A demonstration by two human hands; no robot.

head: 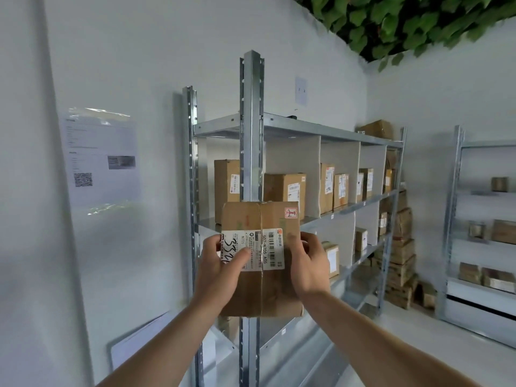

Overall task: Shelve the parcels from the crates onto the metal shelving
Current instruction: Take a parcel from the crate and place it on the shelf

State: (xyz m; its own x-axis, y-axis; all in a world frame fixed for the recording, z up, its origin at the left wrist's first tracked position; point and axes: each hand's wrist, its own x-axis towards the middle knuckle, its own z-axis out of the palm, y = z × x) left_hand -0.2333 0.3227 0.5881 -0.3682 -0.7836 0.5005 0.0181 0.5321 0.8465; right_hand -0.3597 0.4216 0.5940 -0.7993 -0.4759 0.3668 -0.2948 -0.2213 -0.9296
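A brown cardboard parcel (262,216) with a white shipping label and clear tape is held up in front of the near post of the metal shelving (251,135). My left hand (222,270) grips its left edge, thumb lying across the label. My right hand (308,268) grips its right edge, fingers curled behind it. The parcel's top sits at about the height of the middle shelf, where several brown parcels (284,188) stand between white dividers. No crates are in view.
Smaller parcels (332,258) sit on a lower shelf. Flattened cartons (400,263) are stacked at the shelving's far end. A second metal rack (485,227) with small parcels stands on the right. A printed notice (102,157) hangs on the left wall.
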